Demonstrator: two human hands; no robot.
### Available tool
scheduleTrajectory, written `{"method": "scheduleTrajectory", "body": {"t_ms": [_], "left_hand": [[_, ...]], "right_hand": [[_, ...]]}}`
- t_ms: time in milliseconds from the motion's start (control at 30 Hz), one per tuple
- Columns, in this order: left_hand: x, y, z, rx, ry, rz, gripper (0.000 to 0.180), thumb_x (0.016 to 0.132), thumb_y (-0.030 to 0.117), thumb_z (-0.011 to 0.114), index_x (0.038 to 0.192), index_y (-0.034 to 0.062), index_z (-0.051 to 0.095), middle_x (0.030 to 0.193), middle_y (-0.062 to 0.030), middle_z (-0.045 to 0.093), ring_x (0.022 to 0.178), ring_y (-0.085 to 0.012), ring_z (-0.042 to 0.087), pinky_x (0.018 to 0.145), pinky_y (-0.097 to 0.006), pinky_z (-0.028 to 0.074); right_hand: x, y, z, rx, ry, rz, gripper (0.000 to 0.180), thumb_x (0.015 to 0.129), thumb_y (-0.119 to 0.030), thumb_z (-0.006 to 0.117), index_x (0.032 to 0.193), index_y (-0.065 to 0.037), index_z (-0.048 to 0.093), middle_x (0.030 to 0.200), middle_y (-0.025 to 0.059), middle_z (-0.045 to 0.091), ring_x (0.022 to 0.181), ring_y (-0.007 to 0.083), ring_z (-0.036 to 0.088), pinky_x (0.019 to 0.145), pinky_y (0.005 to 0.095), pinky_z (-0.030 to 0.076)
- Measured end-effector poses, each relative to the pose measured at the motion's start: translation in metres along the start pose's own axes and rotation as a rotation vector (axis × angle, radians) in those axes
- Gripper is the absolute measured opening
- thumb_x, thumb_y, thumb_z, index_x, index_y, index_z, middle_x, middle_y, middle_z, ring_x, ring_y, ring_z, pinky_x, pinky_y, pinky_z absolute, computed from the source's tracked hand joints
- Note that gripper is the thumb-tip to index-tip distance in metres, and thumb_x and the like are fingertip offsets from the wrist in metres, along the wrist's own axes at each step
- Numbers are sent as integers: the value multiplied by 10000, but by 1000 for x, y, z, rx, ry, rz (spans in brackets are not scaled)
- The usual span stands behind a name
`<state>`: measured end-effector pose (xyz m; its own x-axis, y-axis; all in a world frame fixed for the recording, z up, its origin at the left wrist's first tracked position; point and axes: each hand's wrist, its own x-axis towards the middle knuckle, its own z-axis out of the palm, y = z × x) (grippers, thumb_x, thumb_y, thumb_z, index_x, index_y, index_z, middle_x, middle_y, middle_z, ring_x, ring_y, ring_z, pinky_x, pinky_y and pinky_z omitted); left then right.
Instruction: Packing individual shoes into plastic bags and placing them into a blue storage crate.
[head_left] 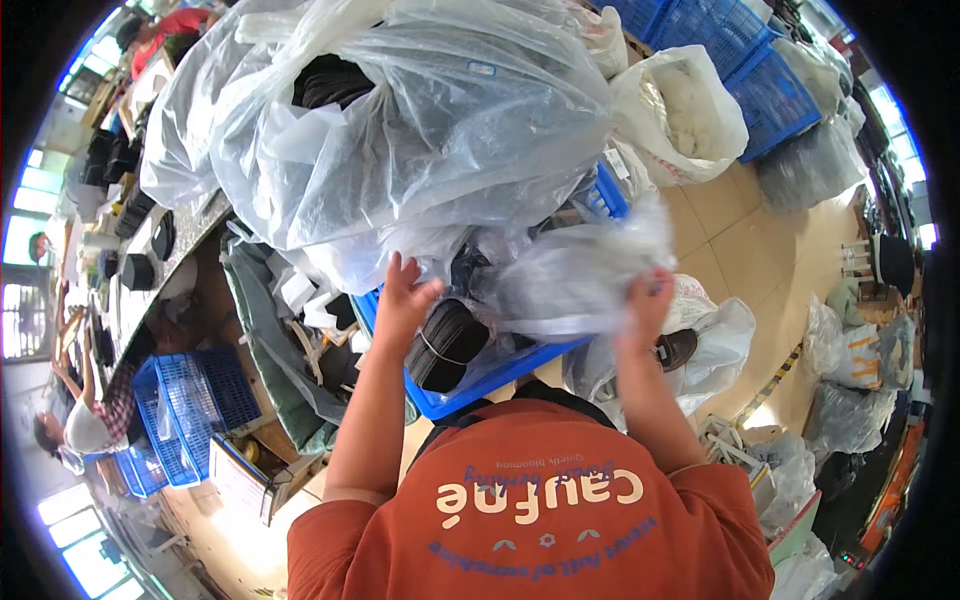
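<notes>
My left hand (405,297) is raised with its fingers apart, holding nothing, just above a bundle of black, sole-shaped pieces (447,345) tied with a thin pale band. The bundle leans inside a blue plastic crate (490,383) in front of my body. Off to the right, my right hand (648,305) grips the edge of a clear plastic bag (575,280), which is smeared by motion over the crate. A large translucent bag (430,150) bulges beyond my hands, with dark stacked pieces (332,82) showing through its opening.
A white woven sack (690,115) and stacked blue crates (775,100) stand at the far right. Beside my right arm is a clear bag with a brown shoe (676,350). A green cloth-lined bin (265,330) is on the left. Two people work at the left edge.
</notes>
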<state>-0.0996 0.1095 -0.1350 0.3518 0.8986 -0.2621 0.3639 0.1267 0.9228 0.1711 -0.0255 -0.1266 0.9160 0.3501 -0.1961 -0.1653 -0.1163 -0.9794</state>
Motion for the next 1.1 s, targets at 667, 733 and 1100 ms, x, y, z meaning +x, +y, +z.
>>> {"method": "scheduleTrajectory", "body": {"t_ms": [667, 733, 1100], "left_hand": [[137, 187, -53, -1107, -108, -1, 693, 845, 397, 525, 1243, -106, 263, 1205, -246, 369, 1015, -322, 405, 855, -382, 355], [149, 202, -56, -1112, -80, -4, 678, 847, 388, 518, 1242, -103, 268, 1209, -245, 366, 1019, -320, 400, 854, -384, 353], [173, 235, -71, -1029, -78, -48, 719, 806, 381, 579, 1266, -63, 250, 1226, -242, 325, 975, -314, 364, 832, -406, 345]], "right_hand": [[50, -131, 184, -732, -785, -1117, 1060, 440, -437, 824, 1349, -335, 288, 1424, 259, 49, 1259, 538, 104, 968, 624, 207], [50, -134, 203, -827, -633, -1091, 1071, 430, -487, 813, 1350, -346, 282, 1428, 255, 34, 1256, 558, 60, 944, 664, 196], [104, -152, 194, -624, -769, -1196, 827, 572, -443, 768, 1291, -262, 402, 1388, 220, 237, 1240, 467, 254, 950, 566, 296]]}}
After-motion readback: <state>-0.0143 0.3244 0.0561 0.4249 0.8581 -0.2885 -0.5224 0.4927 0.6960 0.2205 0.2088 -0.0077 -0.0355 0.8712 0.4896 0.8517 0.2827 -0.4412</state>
